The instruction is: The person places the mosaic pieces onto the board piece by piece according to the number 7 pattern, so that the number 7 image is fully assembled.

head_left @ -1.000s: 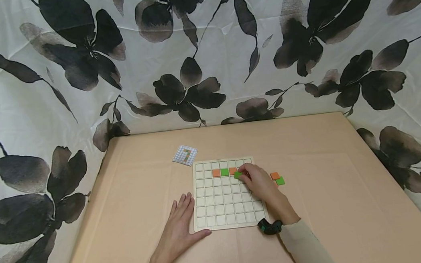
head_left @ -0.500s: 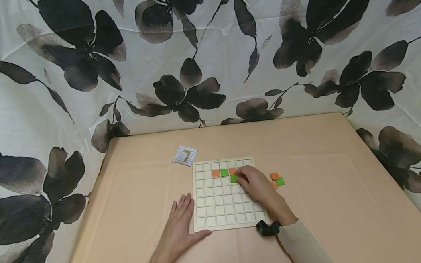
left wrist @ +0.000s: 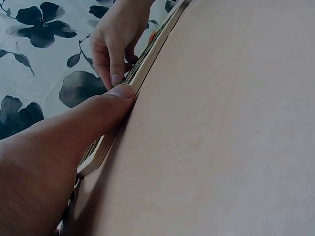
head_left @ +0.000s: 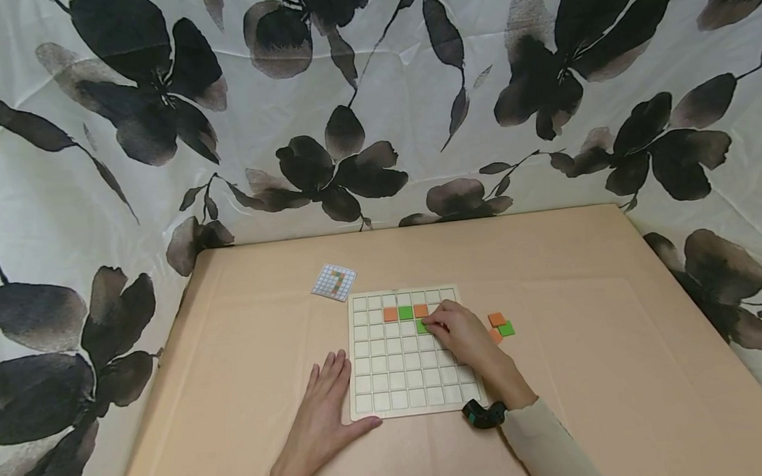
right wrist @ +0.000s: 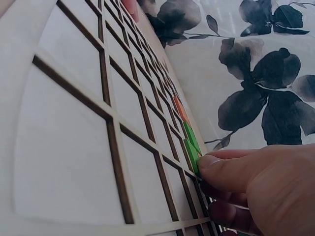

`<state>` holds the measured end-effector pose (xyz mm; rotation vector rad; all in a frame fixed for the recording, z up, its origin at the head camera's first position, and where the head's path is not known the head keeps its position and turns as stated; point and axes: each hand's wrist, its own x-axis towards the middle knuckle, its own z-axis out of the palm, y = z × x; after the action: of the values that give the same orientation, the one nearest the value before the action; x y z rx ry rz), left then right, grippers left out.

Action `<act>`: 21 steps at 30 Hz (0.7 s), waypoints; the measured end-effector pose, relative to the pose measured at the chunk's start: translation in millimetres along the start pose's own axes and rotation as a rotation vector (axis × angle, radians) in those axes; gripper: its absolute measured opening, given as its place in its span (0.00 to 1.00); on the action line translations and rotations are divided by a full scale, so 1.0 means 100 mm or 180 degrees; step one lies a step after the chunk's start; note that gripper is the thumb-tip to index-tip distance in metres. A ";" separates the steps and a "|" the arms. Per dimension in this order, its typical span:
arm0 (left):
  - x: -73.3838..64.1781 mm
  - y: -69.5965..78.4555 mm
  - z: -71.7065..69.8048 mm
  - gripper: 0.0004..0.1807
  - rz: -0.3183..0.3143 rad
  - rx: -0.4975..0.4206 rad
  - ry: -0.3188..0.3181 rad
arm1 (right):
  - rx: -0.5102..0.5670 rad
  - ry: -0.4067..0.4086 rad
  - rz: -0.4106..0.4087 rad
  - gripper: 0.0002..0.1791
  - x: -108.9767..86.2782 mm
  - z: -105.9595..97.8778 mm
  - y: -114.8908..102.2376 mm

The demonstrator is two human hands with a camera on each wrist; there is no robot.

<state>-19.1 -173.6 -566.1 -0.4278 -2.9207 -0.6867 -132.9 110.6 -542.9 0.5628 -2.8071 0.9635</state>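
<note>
A pale gridded board [head_left: 390, 381] lies on the table. In its second row sit an orange tile [head_left: 391, 314], a green tile [head_left: 406, 312] and another orange tile [head_left: 421, 310]. Just below the latter, my right hand [head_left: 463, 336] pinches a second green tile [head_left: 421, 326] at a cell, its thumb on the tile's edge in the right wrist view. The fingers partly cover that tile. My left hand [head_left: 326, 409] rests with straight fingers along the board's left edge, and its thumb [left wrist: 120, 91] lies on the near edge.
Right of the board lie a few loose tiles: an orange one [head_left: 496, 319], a green one [head_left: 507, 328] and another orange one [head_left: 495, 336] partly hidden by the hand. A small patterned card [head_left: 334, 281] lies behind the board's left corner. Floral cloth [head_left: 372, 86] hangs behind the table.
My right hand has brought the green tile slightly left and toward me, down to the cell below the right-hand orange tile. The left hand has stayed in place.
</note>
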 end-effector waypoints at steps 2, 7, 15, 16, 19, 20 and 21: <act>0.00 0.00 0.00 0.61 -0.0009 -0.0008 -0.0014 | 0.0004 0.0006 -0.0025 0.05 0.00 -0.01 0.00; 0.00 0.00 0.00 0.61 -0.0006 -0.0023 -0.0010 | -0.0011 0.0007 -0.0036 0.05 -0.01 -0.01 0.00; 0.00 0.00 0.01 0.61 0.0096 0.0047 0.0142 | -0.0076 -0.0009 0.0040 0.05 0.00 0.00 0.00; 0.00 0.00 0.01 0.61 0.0080 0.0034 0.0121 | -0.0086 -0.0011 0.0047 0.05 0.00 0.00 0.00; 0.00 0.00 0.01 0.61 0.0037 0.0005 0.0064 | -0.0101 -0.0026 0.0079 0.05 0.00 -0.01 -0.01; 0.00 0.00 0.00 0.61 0.0030 0.0001 0.0053 | -0.0094 -0.0036 0.0092 0.06 0.00 -0.01 -0.01; 0.01 0.00 0.00 0.61 0.0029 -0.0001 0.0048 | -0.0083 -0.0048 0.0108 0.06 0.00 -0.01 -0.02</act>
<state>-19.6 -173.2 -566.3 -0.4336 -2.9028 -0.6864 -132.7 110.0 -541.1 0.5230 -2.8472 0.9311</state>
